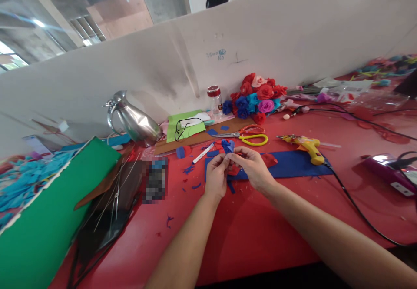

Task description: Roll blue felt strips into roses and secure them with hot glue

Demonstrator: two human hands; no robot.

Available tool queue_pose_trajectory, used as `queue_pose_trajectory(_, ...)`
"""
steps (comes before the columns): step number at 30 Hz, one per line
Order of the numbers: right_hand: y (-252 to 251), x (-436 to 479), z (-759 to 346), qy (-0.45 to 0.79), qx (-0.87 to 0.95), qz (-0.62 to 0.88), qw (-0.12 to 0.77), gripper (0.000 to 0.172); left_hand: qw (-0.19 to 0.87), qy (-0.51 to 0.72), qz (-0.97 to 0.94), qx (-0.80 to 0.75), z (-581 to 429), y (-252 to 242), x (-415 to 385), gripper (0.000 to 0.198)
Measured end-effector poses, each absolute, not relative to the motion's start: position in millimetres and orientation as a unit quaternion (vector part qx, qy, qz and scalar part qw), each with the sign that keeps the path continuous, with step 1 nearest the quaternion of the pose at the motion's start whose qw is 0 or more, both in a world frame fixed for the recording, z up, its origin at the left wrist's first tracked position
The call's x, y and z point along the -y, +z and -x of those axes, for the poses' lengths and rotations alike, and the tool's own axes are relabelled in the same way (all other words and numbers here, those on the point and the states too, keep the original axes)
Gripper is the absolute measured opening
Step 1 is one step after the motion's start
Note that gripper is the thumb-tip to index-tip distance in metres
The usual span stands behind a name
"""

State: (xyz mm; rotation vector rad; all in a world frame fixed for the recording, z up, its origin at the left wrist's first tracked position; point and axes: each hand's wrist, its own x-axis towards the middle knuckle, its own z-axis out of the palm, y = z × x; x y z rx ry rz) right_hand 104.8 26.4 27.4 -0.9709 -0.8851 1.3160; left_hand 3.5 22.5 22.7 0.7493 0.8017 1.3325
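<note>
Between my two hands is a small blue paper flower (227,145), its folded petals showing above the fingertips. My left hand (216,174) is closed round its lower part. The fingers of my right hand (252,165) pinch the same flower from the other side. Beneath the hands lies a long blue paper strip (293,164), with red paper pieces (269,160) on it. Just behind are scissors (250,137) with orange and yellow handles. A white marker-like stick (203,154) and blue scraps (196,186) lie to the left.
A yellow glue gun (308,147) rests at right, its cord (350,193) trailing towards the front edge. A purple power box (387,174) stands farther right. At the back are finished paper flowers (257,95), a glass jar (215,102) and a steel jug (133,117). Green board (65,210) leans at left.
</note>
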Motion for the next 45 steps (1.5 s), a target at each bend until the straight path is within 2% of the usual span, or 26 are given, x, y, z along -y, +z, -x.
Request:
queue_pose_trajectory(19, 28.0, -26.2, -107.5, 0.525, 0.424, 0.377, 0.635, 0.023, 0.576, 0.591, -0.425, -0.372, 3.9, 7.3, -29.5, 0.025)
queue_pose_trajectory(25, 27.8, -24.6, -107.7, 0.496, 0.438, 0.392, 0.639, 0.026, 0.562, 0.631, -0.391, -0.364, 3.0, 10.8, -27.9, 0.025)
queue_pose_trajectory(37, 29.3, -23.3, -110.2, 0.565, 0.425, 0.353, 0.613, 0.022, 0.579, 0.615, -0.404, -0.352, 3.9, 10.8, -28.3, 0.02)
queue_pose_trajectory(45, 40.3, -22.4, -113.9, 0.547, 0.427, 0.363, 0.622, 0.027, 0.586, 0.593, -0.418, -0.36, 3.2, 9.4, -27.5, 0.024)
